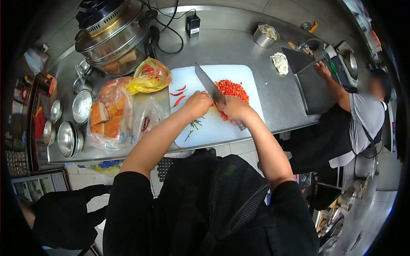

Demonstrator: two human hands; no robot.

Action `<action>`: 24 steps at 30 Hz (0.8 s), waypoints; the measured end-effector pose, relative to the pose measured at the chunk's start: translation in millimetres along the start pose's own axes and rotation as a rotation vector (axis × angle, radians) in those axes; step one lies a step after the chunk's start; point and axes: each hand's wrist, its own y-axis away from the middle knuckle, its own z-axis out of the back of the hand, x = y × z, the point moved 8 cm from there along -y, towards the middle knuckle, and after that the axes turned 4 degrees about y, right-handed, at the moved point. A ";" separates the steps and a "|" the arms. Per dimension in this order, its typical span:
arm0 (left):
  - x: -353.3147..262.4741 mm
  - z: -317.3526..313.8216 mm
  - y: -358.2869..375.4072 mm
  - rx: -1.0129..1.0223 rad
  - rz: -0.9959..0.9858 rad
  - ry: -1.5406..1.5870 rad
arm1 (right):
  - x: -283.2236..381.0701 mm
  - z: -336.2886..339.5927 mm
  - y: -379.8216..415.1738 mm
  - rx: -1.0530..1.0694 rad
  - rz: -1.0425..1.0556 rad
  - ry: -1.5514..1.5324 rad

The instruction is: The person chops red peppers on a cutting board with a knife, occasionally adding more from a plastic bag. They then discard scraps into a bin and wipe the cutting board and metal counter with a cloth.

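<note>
On a white cutting board (252,123) lies a heap of chopped red chillies (235,89), with a few whole chillies (179,100) to its left. A large knife (205,80) slants across the board, its blade tip toward the back. My right hand (234,107) is closed on the knife beside the heap. My left hand (200,103) is closed near the blade; whatever its fingers pinch is hidden. Green stems (194,125) are scattered below my left hand.
Left of the board are a yellow bag of chillies (150,76), a clear bag (148,117), bagged orange-brown blocks (106,115) and metal bowls (67,138). A person (363,111) reaches over the sink (309,91) at right; another person (64,213) is at lower left.
</note>
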 end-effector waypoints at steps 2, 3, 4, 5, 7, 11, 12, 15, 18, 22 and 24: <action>-1.0 2.2 0.7 -0.007 -0.002 0.023 | 11.4 -7.3 12.8 0.011 -0.017 0.043; -1.8 4.1 0.4 -0.017 -0.009 0.042 | -1.2 -17.2 -0.7 -0.127 0.036 0.040; -1.8 4.8 -1.7 -0.022 -0.012 0.041 | -0.3 -12.5 -2.0 -0.268 0.090 0.041; 1.1 5.8 -4.1 -0.039 0.014 0.043 | -4.2 -12.1 -7.4 -0.227 0.142 0.026; 1.3 0.8 0.3 -0.027 0.033 0.045 | 4.1 0.4 5.5 -0.110 0.040 -0.028; 1.0 -2.4 2.3 -0.018 0.015 0.020 | 5.2 -10.3 5.6 -0.094 0.009 0.001; -0.2 -0.1 1.8 -0.034 0.008 0.033 | -0.2 -11.6 3.4 -0.254 0.060 -0.015; -1.4 2.3 7.1 -0.060 0.049 0.008 | -8.2 -15.7 0.3 -0.213 0.041 -0.022; -0.5 8.4 12.4 -0.092 0.097 0.055 | -3.5 -12.6 4.5 -0.172 0.022 0.014; -0.9 16.0 20.3 -0.123 0.115 0.121 | 3.7 -12.0 16.4 -0.146 0.005 0.150; 2.2 21.6 23.4 -0.145 0.145 0.131 | -2.0 -18.1 10.2 -0.193 0.019 0.201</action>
